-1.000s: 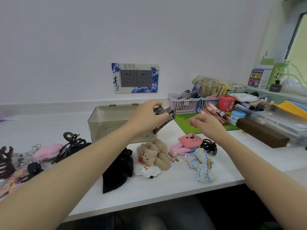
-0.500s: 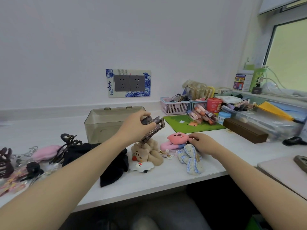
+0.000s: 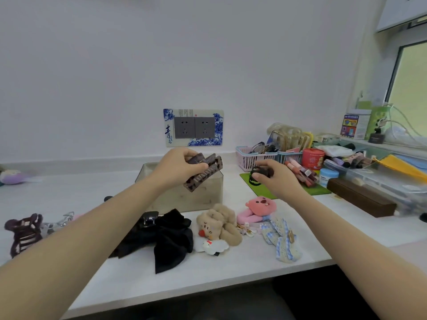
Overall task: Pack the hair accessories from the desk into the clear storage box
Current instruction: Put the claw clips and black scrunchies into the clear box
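At the left end of the white worktop (image 3: 231,262), near its front edge, stands a dark maroon claw clip (image 3: 23,232), with a clear claw clip (image 3: 59,224) just beside it toward the right. A lilac plush item (image 3: 12,177) lies far back at the left, near the rear edge. The left hand (image 3: 179,167) is raised above the clear storage box (image 3: 198,197), its grip closed, thumb and fingers pinching the upper end of a tortoiseshell rectangular claw clip (image 3: 204,172), which tilts down over the box's open top without touching the box. The box sits mid-worktop toward the rear edge, below a double wall socket (image 3: 194,127). In front of the box, along the front half of the worktop, lie a black fabric bow (image 3: 166,236), a beige plush bear scrunchie (image 3: 219,224), a small white cartoon clip (image 3: 211,245), a pink plush animal clip (image 3: 260,210) and a blue gingham bow (image 3: 283,241), the first three touching or overlapping. The right hand (image 3: 276,179) is held above the worktop over a green mat (image 3: 316,189), its grip closed around a small black claw clip (image 3: 258,174). Toward the rear right corner stand a pink basket (image 3: 249,158), a red tin (image 3: 313,158) and a brown wooden case (image 3: 360,199).
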